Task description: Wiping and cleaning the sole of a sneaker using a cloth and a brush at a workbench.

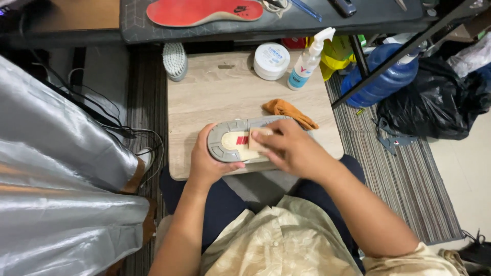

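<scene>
Shoe [232,144] toe end hidden under right hand [294,151]; red insole [202,11] cut by top edge.

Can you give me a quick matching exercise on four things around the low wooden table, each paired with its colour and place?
Things:
1. insole
2. cloth
3. spray bottle
4. brush

Descriptions:
A. orange, crumpled on the table behind the shoe
B. pale bristles, at the table's far left edge
C. red, lying on the dark upper shelf
D. clear with a white trigger top, standing beside the round white tub

Pairs: 1-C, 2-A, 3-D, 4-B
</scene>
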